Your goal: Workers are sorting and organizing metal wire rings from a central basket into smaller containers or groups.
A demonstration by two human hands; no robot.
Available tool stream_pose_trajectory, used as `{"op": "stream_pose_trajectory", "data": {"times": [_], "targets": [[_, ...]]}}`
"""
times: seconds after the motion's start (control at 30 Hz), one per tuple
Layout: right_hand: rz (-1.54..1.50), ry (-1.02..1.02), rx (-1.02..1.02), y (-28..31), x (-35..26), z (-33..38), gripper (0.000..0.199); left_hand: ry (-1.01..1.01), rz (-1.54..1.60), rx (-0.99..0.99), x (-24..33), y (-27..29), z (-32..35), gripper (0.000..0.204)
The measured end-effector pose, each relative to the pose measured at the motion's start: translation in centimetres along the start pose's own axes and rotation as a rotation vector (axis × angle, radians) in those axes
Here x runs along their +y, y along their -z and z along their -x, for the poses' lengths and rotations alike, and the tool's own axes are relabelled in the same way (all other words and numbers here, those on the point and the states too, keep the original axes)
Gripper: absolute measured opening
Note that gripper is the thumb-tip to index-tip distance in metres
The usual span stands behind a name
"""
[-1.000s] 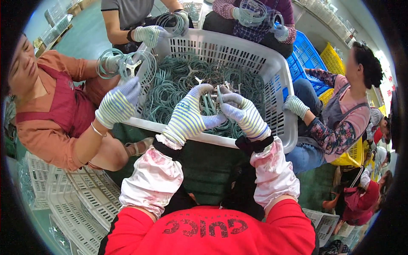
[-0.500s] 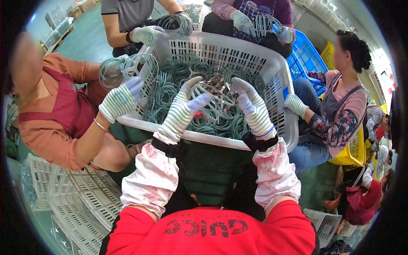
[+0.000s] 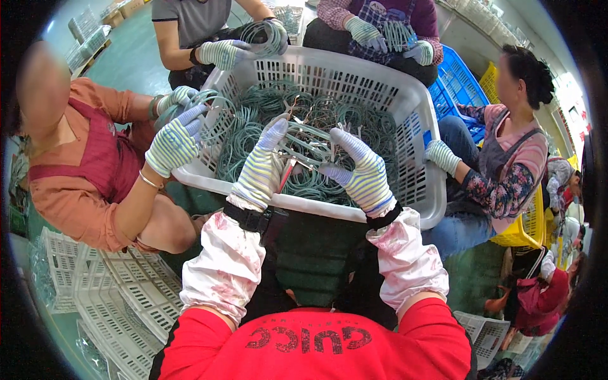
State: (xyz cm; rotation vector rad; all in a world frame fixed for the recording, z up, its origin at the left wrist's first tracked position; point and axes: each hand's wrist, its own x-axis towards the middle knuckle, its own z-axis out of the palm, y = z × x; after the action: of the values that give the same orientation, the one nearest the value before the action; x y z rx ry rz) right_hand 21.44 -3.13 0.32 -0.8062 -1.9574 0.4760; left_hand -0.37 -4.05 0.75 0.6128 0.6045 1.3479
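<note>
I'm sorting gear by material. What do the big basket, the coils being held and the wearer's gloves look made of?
Basket: white moulded plastic, slotted walls, slight sheen. Coil between left hand and right hand: probably plastic-coated wire or cable, smooth, green-grey. Gloves: knitted fabric, striped, ribbed texture.

Beyond the hands, a white crate point(image 3: 405, 107) is holding green coils point(image 3: 253, 136). To their left, a worker in orange point(image 3: 76, 164) is gripping a coil. Ahead, two workers are handling coils point(image 3: 269, 38). To the right, a blue crate point(image 3: 459, 82) and a yellow crate point(image 3: 491, 79) are standing. Below left, white crates point(image 3: 95, 297) are lying stacked.
</note>
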Motion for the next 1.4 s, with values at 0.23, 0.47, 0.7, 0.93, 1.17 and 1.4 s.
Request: {"op": "stream_pose_trajectory", "data": {"times": [0.23, 0.47, 0.7, 0.93, 1.17, 1.4], "targets": [[-0.168, -0.139, 0.027, 0.0, -0.6, -0.1, 0.060, 0.003, 0.042, 0.028, 0.1, 0.6, -0.3, 0.051], [-0.037, -0.454, -0.332, -1.5, 5.3, -1.2, 0.030, -0.086, 0.109, 0.107, 1.1, -0.8, 0.0, 0.049], [0.727, 0.144, -1.122, -10.6, 15.4, 0.3, 0.028, -0.197, 0.137, 0.193, 1.0, -0.4, -0.4, 0.055], [-0.306, -0.611, -0.586, -16.6, 25.9, 4.2, 0.032, -0.131, 0.169, 0.192, 1.8, -1.2, -0.8, 0.059], [-0.046, -0.639, -0.651, -14.3, 25.1, 4.0, 0.028, -0.141, 0.140, 0.131, 1.4, -0.8, -1.8, 0.058], [0.076, -0.439, -0.478, -3.2, 13.2, -0.5, 0.026, -0.246, 0.161, 0.124, 1.9, 0.3, -2.0, 0.061]]}}
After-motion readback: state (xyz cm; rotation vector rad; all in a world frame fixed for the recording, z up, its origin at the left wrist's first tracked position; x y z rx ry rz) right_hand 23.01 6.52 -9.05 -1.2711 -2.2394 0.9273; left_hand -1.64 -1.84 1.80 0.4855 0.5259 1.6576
